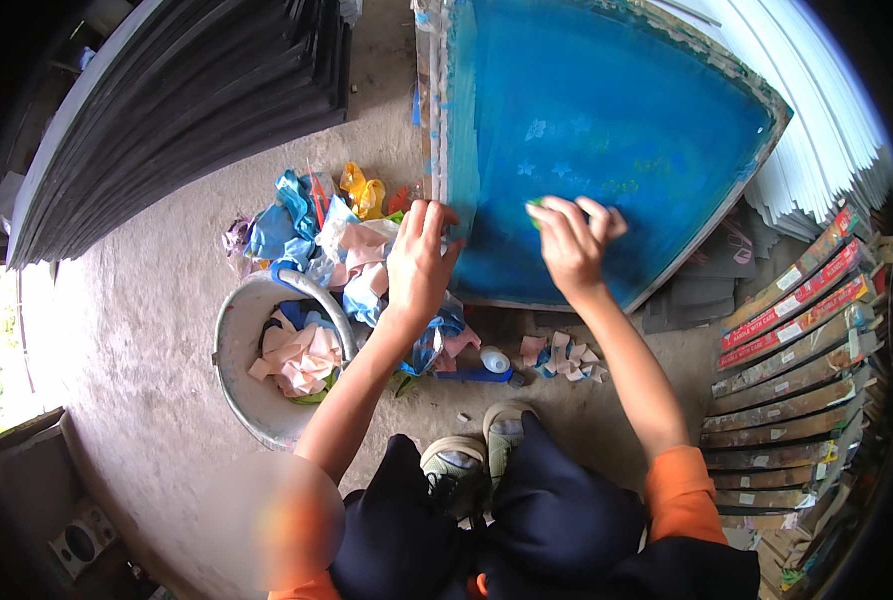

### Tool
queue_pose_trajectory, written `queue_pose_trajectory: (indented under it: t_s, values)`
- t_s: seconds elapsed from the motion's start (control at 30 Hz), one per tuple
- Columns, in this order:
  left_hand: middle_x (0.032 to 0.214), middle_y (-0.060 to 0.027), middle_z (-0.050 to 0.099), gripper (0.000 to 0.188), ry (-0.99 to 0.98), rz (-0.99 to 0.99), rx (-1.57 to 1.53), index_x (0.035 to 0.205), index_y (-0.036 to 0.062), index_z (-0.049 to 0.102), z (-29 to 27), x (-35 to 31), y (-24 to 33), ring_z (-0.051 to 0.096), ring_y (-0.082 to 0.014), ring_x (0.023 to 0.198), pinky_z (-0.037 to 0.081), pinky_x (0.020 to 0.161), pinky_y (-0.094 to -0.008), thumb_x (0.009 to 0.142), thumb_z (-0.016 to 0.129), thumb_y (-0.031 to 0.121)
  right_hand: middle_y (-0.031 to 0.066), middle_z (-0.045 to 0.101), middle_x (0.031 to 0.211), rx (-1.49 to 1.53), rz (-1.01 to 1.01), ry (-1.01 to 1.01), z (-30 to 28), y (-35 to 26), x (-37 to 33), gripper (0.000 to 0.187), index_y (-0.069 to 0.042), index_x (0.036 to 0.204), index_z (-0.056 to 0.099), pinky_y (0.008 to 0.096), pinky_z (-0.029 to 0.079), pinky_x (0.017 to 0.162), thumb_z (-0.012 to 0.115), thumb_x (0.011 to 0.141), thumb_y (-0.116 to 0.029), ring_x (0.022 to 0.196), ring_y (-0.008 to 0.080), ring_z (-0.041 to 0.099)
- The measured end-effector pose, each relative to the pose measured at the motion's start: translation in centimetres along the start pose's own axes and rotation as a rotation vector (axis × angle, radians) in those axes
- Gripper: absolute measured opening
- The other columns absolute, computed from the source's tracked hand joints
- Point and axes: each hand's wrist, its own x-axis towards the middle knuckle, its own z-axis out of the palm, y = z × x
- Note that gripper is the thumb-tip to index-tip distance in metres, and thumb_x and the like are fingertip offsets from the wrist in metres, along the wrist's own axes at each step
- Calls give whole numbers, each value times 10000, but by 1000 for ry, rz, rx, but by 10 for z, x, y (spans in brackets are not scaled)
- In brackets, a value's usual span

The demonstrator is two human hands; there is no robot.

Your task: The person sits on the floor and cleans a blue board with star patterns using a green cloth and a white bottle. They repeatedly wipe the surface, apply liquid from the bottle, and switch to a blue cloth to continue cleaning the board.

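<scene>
A large screen-printing frame [606, 130] with blue mesh stands tilted in front of me, small pale star and flower shapes and greenish marks showing on its face. My left hand [421, 260] is closed at the frame's lower left edge, its fingers curled over the rim. Over the lower middle of the mesh, my right hand [574, 240] pinches a small green scrap [533, 206], probably cloth; most of it is hidden by the fingers. Left of my left forearm stands a grey bucket [228, 345] holding pale pink cloth scraps [301, 355].
Crumpled blue, yellow and pink rags [286, 225] lie beyond the bucket. More scraps [564, 357] and a white bottle [494, 360] lie before my shoes [456, 460]. Dark sheets [186, 110] are stacked far left, white sheets [796, 110] far right. Several frames [786, 400] stand at the right.
</scene>
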Motion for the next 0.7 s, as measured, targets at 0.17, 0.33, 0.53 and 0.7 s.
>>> queue_pose_trajectory:
  t_s: [0.17, 0.33, 0.53, 0.7]
  values:
    - [892, -111, 499, 367, -12, -5, -1, 947, 37, 500, -5, -1, -1, 578, -283, 793, 479, 695, -383, 661, 723, -21, -120, 629, 899, -11, -83, -32, 2, -1, -2, 163, -248, 805, 663, 377, 253, 867, 723, 713, -127, 901, 113, 497]
    - [885, -109, 496, 372, -11, -6, -27, 951, 39, 503, -1, 1, 1, 572, -280, 787, 476, 692, -389, 659, 725, -17, -126, 615, 901, 33, -41, -20, 13, -12, 1, 134, -234, 794, 661, 380, 265, 857, 704, 727, -126, 891, 104, 496]
    - [909, -108, 493, 377, 2, 4, 27, 969, 45, 500, -5, 1, 1, 578, -263, 804, 475, 686, -383, 670, 720, -20, -122, 630, 880, -53, -62, -62, -9, 19, -28, 198, -253, 797, 665, 377, 256, 870, 753, 678, -122, 921, 128, 496]
    - [933, -110, 487, 371, 19, -59, -20, 994, 30, 505, 6, -6, 4, 555, -258, 786, 471, 692, -373, 692, 716, -9, -73, 643, 857, -11, 148, -5, -7, -5, -16, 186, -181, 820, 659, 339, 278, 865, 750, 697, -74, 910, 160, 496]
